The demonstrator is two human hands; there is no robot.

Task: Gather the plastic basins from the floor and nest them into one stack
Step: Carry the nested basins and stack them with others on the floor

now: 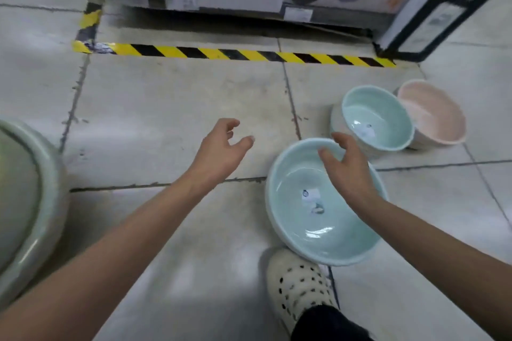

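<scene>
On the floor: 3 green basins (324, 202), 1 pink basin (435, 116), 2 hands (219, 152), 1 shoe (299, 282).

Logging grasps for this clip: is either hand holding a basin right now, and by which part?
Nothing is held. The left hand is open over bare floor; the right hand hovers open above the near basin.

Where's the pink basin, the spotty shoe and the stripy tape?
Pale pink plastic basin (432, 116), head view, on its inner wall.
White shoe with dark holes (299, 285), head view, on its toe top.
Yellow-and-black striped floor tape (235, 54), head view, mid-strip.
</scene>
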